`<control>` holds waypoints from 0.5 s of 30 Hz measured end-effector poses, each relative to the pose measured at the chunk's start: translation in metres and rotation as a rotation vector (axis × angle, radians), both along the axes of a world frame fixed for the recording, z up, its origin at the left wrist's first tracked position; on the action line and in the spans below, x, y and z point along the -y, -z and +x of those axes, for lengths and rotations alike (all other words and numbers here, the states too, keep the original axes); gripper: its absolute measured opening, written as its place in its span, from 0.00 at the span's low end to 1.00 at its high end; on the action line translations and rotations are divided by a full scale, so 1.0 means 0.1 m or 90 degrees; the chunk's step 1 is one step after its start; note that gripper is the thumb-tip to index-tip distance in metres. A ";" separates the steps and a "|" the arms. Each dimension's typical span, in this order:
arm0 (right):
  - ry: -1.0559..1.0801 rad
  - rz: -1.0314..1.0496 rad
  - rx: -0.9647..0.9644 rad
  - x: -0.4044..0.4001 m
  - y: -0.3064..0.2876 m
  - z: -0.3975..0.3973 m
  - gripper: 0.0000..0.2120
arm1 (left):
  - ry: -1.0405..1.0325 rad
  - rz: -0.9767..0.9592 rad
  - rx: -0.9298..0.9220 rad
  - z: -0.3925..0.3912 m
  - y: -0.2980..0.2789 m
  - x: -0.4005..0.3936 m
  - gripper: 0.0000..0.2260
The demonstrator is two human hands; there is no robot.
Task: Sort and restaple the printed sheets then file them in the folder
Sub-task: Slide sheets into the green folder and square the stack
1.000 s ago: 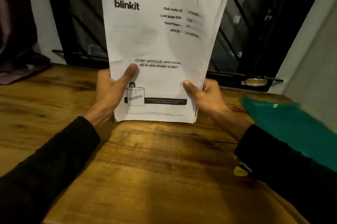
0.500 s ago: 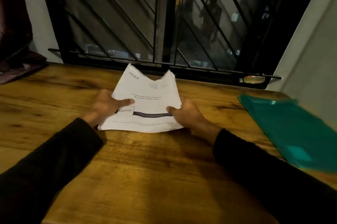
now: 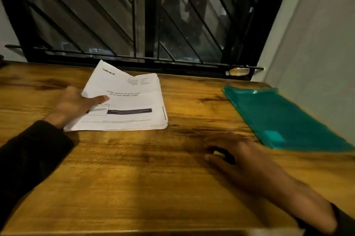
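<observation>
Stapler time, looks like; printed sheets (image 3: 124, 101) lie near the surface's (image 3: 134, 178) far edge, left hand (image 3: 75, 104) gripping their left side, thumb on top; right hand (image 3: 236, 155) curls its fingers over a small yellow-black thing (image 3: 221, 154), probably the stapler; folder (image 3: 284, 118) waits at the right edge; square up the stack's corner before stapling.

Bare table (image 3: 134, 178) lay between paper stack (image 3: 126, 101) and green folder (image 3: 284, 118); window grille (image 3: 134, 24) closed the far edge.
</observation>
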State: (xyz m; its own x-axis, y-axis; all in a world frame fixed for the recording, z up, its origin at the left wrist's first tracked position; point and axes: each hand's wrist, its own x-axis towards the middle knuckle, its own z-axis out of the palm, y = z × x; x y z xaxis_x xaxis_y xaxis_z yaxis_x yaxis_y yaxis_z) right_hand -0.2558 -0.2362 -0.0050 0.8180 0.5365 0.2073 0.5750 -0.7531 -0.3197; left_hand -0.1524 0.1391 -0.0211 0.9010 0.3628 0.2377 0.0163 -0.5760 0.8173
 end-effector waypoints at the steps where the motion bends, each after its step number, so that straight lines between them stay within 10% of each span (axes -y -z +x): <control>1: -0.004 0.018 0.009 0.11 0.04 -0.04 0.16 | -0.004 0.005 0.001 0.01 0.01 -0.01 0.21; 10: 0.082 0.050 0.055 1.13 0.01 -0.37 0.13 | 0.009 0.035 0.005 0.20 0.15 -0.35 0.20; 15: 0.235 0.052 0.080 1.09 -0.24 -0.17 0.35 | -0.032 0.055 -0.033 0.31 0.21 -0.54 0.22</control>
State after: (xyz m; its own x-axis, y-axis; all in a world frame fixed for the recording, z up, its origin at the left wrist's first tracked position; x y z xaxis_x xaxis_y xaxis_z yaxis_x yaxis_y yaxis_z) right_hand -0.2729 -0.3453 0.0191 0.9182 0.1882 0.3484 0.3085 -0.8916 -0.3315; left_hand -0.1216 0.1932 -0.0419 0.8941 0.3881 0.2235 0.0879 -0.6414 0.7621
